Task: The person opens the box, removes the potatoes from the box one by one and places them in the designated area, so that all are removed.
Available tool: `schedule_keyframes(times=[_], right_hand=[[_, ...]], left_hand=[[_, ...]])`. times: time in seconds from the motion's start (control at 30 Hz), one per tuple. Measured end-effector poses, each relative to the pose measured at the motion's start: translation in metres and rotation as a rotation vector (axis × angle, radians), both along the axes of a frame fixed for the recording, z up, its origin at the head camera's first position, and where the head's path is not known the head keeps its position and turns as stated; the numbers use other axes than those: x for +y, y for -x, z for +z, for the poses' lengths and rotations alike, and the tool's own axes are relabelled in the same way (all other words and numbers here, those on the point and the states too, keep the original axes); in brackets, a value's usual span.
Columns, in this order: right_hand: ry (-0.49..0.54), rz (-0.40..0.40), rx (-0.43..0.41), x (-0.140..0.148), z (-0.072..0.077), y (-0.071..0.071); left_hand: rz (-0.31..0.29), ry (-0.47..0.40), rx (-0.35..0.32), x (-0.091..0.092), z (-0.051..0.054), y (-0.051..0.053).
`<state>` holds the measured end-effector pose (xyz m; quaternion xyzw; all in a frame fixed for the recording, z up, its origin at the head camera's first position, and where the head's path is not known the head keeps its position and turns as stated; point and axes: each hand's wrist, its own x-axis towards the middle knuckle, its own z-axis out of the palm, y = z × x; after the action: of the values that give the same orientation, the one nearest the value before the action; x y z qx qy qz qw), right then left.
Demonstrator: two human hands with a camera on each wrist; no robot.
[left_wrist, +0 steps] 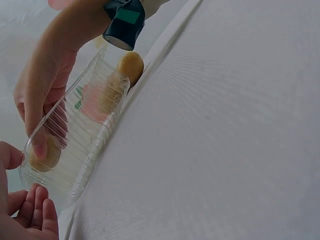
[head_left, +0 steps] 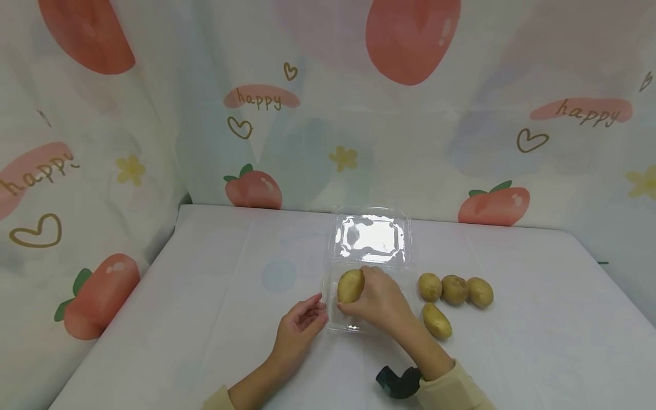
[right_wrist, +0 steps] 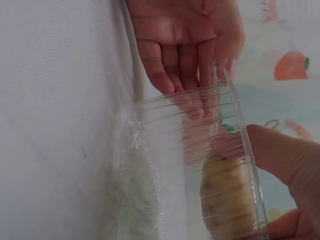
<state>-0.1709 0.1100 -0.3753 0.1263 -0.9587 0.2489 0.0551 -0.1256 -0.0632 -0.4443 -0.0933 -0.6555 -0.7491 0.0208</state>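
In the head view a clear plastic clamshell box point(head_left: 335, 327) lies on the table with its shiny lid point(head_left: 370, 236) folded back. My right hand point(head_left: 379, 299) grips a potato point(head_left: 351, 286) between thumb and fingers, inside the box's base. In the right wrist view that potato point(right_wrist: 227, 197) shows through the ribbed wall. My left hand point(head_left: 299, 330) is at the box's left edge, fingers loosely bent with their tips by the wall; in the left wrist view it is partly cut off. Whether those fingertips press the wall is hard to tell.
Right of the box, three potatoes point(head_left: 455, 290) sit in a row, with a longer potato point(head_left: 437, 321) in front of them. A dark device point(head_left: 398, 382) shows beside the right sleeve. Behind the white table point(head_left: 246, 256) hangs a patterned curtain point(head_left: 318, 125).
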Motion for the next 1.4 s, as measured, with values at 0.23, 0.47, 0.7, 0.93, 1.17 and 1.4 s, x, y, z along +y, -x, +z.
schedule_keyframes(times=[0.23,0.47,0.7,0.93,1.17,1.4], right_hand=[[0.012,0.006,0.034,0.007,0.006,-0.004],[0.037,0.013,0.051,0.015,0.011,-0.007],[0.065,-0.001,0.017,0.026,0.018,-0.01],[0.067,0.002,0.028,0.037,0.026,-0.012],[0.078,-0.005,0.046,0.047,0.029,-0.015],[0.105,0.02,0.08,0.063,0.031,-0.016]], left_hand=[[0.009,0.012,-0.002,0.0,0.002,-0.001],[0.03,0.059,-0.034,0.0,0.003,0.0],[0.018,0.067,-0.052,0.001,0.002,0.001],[0.016,0.045,-0.048,0.0,0.002,0.001],[0.014,0.041,-0.043,0.0,0.001,0.001],[0.017,0.021,-0.034,0.0,0.0,0.001]])
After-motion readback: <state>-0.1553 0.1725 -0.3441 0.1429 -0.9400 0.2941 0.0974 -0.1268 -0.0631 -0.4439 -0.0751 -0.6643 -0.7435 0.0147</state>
